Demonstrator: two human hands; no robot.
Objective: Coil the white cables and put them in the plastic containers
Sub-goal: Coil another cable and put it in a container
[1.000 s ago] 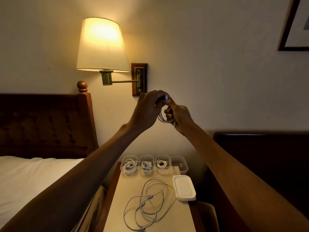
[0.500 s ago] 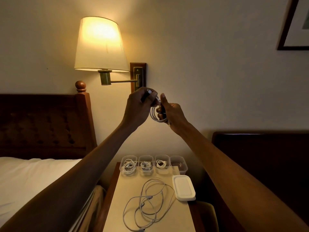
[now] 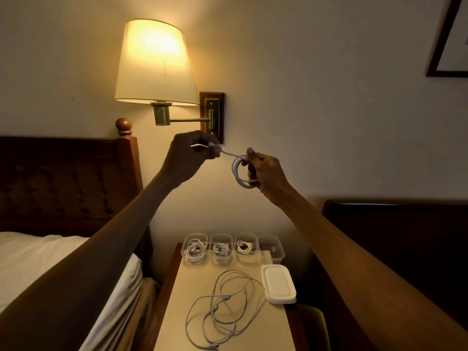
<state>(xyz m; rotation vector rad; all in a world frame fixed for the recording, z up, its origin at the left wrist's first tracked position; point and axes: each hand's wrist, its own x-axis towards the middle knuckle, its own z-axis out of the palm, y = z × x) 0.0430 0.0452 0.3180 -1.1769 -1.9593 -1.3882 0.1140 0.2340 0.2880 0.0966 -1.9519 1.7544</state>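
Observation:
Both arms are raised in front of the wall. My right hand [image 3: 266,171] grips a coil of white cable [image 3: 239,174]. My left hand [image 3: 190,158] pinches the free end of the same cable, stretched a short way out from the coil. Below, on the nightstand [image 3: 276,330], loose white cables [image 3: 222,307] lie tangled. At the back stand four clear plastic containers: three [image 3: 195,247] [image 3: 221,247] [image 3: 245,245] each hold a coiled cable, and the rightmost one [image 3: 272,247] looks empty.
A stack of white lids [image 3: 278,287] lies at the nightstand's right side. A lit wall lamp [image 3: 155,64] hangs just above my left hand. A bed with white sheets [image 3: 38,262] and dark headboard is on the left; dark furniture [image 3: 392,236] is on the right.
My hands have drawn apart: the left has moved left, pulling the cable's end out from the coil, while the right keeps hold of the coil. The loose cables below have not moved.

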